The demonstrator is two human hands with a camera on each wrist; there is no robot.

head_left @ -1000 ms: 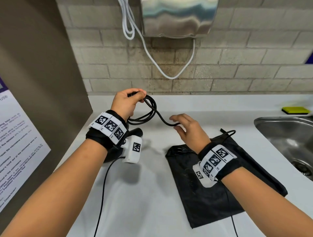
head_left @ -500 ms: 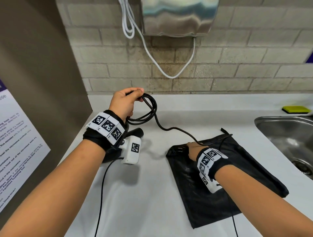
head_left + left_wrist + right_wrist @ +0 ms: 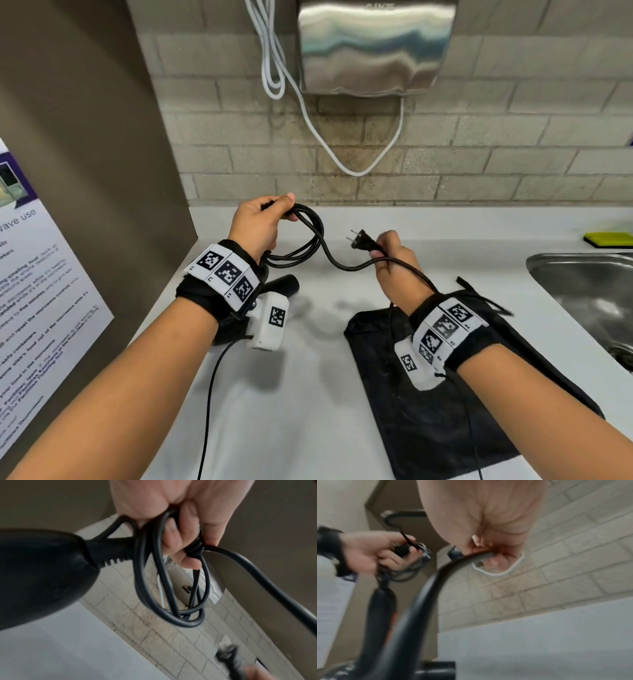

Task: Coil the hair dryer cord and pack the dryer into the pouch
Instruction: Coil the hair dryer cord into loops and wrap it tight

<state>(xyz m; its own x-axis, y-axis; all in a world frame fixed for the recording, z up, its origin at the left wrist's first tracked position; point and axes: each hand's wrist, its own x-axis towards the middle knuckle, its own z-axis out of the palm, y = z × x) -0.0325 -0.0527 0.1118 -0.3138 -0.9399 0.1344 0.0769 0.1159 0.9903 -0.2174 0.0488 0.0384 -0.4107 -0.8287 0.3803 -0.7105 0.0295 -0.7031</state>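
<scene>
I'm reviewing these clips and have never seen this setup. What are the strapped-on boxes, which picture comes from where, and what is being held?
No robot here: a person wears cameras on head and both wrists. The wide picture is the head view; the two close-ups look along each hand. The left hand grips the coiled cord, with the hair dryer hanging below it. The right hand pinches the cord just behind the plug. A black pouch lies flat on the white counter, beside a sink.

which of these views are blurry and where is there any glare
Head view: sharp, with banded glare on the steel wall dryer and bent wide-angle edges. Left wrist view: the black coiled cord is fairly crisp, the black plug smeared. Right wrist view: soft all over, the near cord and left hand blurred.
</scene>
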